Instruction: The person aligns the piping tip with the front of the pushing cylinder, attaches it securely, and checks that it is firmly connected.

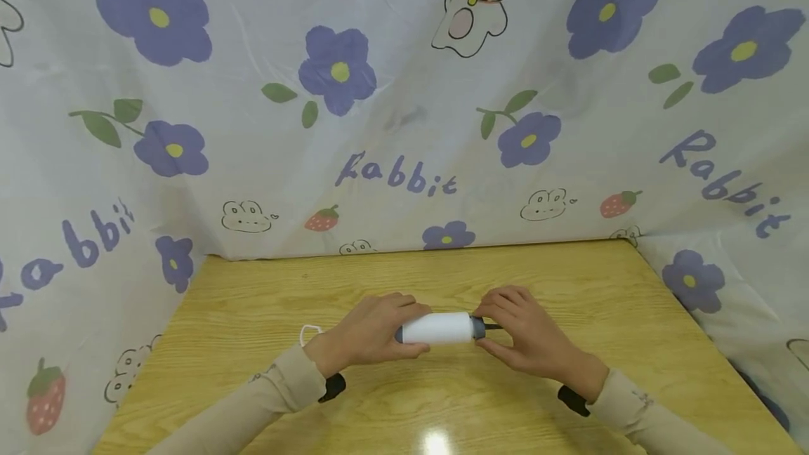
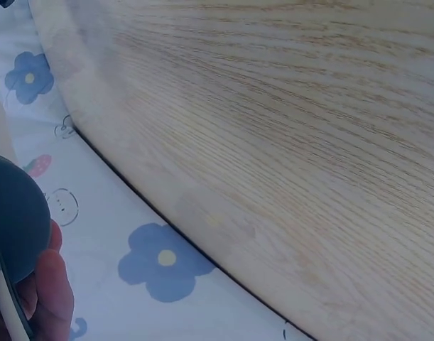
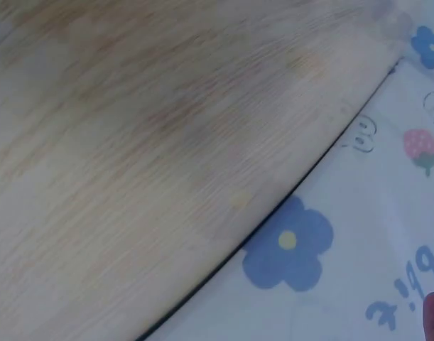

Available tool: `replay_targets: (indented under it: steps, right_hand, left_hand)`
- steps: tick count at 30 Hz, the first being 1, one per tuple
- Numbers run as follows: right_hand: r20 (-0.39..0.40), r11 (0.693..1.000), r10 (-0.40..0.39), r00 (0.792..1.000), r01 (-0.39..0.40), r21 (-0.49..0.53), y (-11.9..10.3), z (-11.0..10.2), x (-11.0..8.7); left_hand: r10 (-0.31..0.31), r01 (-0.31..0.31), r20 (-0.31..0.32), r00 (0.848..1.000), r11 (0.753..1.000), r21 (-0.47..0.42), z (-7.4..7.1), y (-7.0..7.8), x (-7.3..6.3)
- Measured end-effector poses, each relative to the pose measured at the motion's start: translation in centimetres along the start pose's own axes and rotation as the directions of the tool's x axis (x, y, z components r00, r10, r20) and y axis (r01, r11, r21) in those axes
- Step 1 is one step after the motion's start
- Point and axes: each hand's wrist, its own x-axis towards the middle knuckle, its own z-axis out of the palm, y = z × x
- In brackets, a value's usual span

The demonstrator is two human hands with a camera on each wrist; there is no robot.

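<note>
Held level over the table is a white cylinder (image 1: 437, 328) with dark grey ends and a thin black piece (image 1: 493, 326) at its right; its exact kind I cannot tell. My left hand (image 1: 373, 332) grips the left end, thumb on the near side and fingers over the far side. At the right end, the fingers and thumb of my right hand (image 1: 531, 335) pinch the dark grey collar (image 1: 478, 327). A round dark end (image 2: 18, 220) with a white strip (image 2: 9, 305) shows in the left wrist view. The right wrist view catches only a fingertip (image 3: 433, 320).
A white loop (image 1: 310, 333) shows beside my left wrist. The wood-grain table (image 1: 253, 300) lies beneath both hands. Behind it and at both sides hangs a white cloth (image 1: 392, 125) printed with purple flowers, rabbits and strawberries.
</note>
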Motion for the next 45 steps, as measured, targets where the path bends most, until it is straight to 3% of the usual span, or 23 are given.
replay_targets:
  steps: [6, 8, 10, 13, 15, 21, 22, 24, 27, 31, 36, 41, 43, 45]
  right_hand:
    - [0.037, 0.993, 0.047, 0.998, -0.050, 0.106, -0.1, 0.1, 0.1]
    - [0.096, 0.974, 0.085, 0.992, -0.103, 0.200, -0.1, -0.2, 0.1]
    - [0.169, 0.934, 0.122, 0.978, -0.170, 0.314, 0.0, -0.5, 0.1]
    - [0.290, 0.836, 0.172, 0.941, -0.295, 0.463, 0.3, -0.9, 0.0]
    - [0.370, 0.751, 0.192, 0.909, -0.379, 0.541, 0.5, -1.0, 0.1]
    - [0.606, 0.412, 0.212, 0.766, -0.633, 0.656, 1.0, -1.2, 0.7]
    - [0.630, 0.371, 0.215, 0.746, -0.659, 0.654, 1.0, -1.3, 0.8]
    - [0.658, 0.337, 0.226, 0.719, -0.691, 0.640, 1.1, -1.3, 1.0]
    - [0.661, 0.343, 0.246, 0.709, -0.701, 0.625, 1.1, -1.2, 1.1]
    - [0.621, 0.405, 0.259, 0.740, -0.666, 0.626, 1.0, -1.0, 1.2]
    - [0.514, 0.581, 0.286, 0.809, -0.573, 0.578, 0.6, -1.2, 1.0]
    - [0.346, 0.806, 0.267, 0.899, -0.405, 0.431, -0.1, -1.6, 0.5]
    - [0.288, 0.869, 0.228, 0.930, -0.328, 0.372, -0.3, -1.6, 0.4]
    - [0.251, 0.895, 0.186, 0.950, -0.270, 0.356, -0.2, -1.5, 0.4]
  left_hand:
    - [0.012, -0.012, -0.001, 1.000, 1.000, -0.012, 0.2, 0.1, 0.0]
    - [0.016, -0.016, -0.001, 1.000, 1.000, -0.009, 0.2, 0.2, -0.1]
    - [0.024, -0.024, -0.002, 1.000, 1.000, -0.008, 0.2, 0.3, -0.1]
    - [0.040, -0.039, -0.012, 0.999, 0.999, 0.008, 0.3, 0.5, -0.1]
    - [0.050, -0.049, -0.022, 0.999, 0.999, 0.019, 0.4, 0.5, -0.1]
    - [0.060, -0.058, -0.045, 0.997, 0.997, 0.041, 0.6, 0.7, -0.2]
    - [0.060, -0.058, -0.044, 0.997, 0.997, 0.042, 0.6, 0.7, -0.2]
    - [0.055, -0.053, -0.039, 0.998, 0.998, 0.042, 0.6, 0.7, -0.2]
    - [0.035, -0.034, -0.031, 0.999, 0.999, 0.036, 0.7, 0.6, -0.2]
    - [0.012, -0.011, -0.025, 1.000, 0.999, 0.031, 0.8, 0.4, -0.2]
    - [-0.001, 0.001, -0.021, 1.000, 1.000, 0.010, 0.7, 0.4, -0.1]
    - [-0.006, 0.006, -0.020, 1.000, 1.000, -0.009, 0.3, 0.5, 0.1]
    - [-0.004, 0.004, -0.022, 1.000, 1.000, -0.007, 0.3, 0.5, 0.1]
    - [0.000, 0.000, -0.024, 1.000, 1.000, -0.002, 0.2, 0.4, 0.0]
